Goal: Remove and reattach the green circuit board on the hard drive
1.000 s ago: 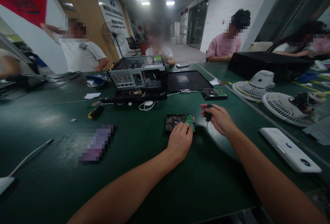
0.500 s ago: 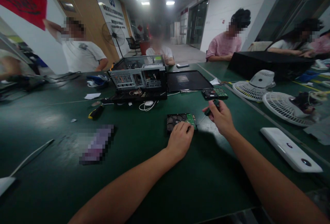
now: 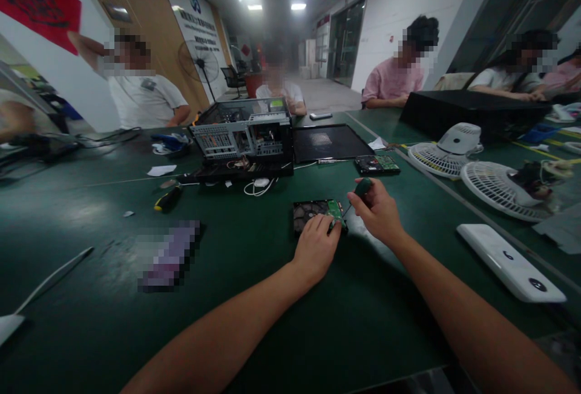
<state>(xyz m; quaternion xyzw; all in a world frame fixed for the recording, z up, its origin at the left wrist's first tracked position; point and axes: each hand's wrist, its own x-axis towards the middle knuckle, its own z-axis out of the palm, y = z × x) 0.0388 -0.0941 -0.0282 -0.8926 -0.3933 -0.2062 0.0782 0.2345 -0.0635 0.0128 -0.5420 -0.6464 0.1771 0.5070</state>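
A hard drive (image 3: 311, 211) lies circuit side up on the green table (image 3: 254, 297), its green board at the right end. My left hand (image 3: 315, 247) rests on the drive's near edge, fingers curled against it and pressing it down. My right hand (image 3: 377, 211) is closed round a small green-handled screwdriver (image 3: 362, 188). The screwdriver slants down to the left, and its tip meets the drive's right end near my left fingertips.
An opened computer case (image 3: 245, 134) and its black side panel (image 3: 329, 141) stand beyond the drive. A second drive (image 3: 377, 164), two desk fans (image 3: 447, 147), a white box (image 3: 511, 262) and a yellow-black tool (image 3: 169, 198) lie around. Other people sit along the far side.
My right hand has swung the screwdriver from upright beside the drive to a slant, and its tip now meets the drive's right end. My left hand has stayed on the drive.
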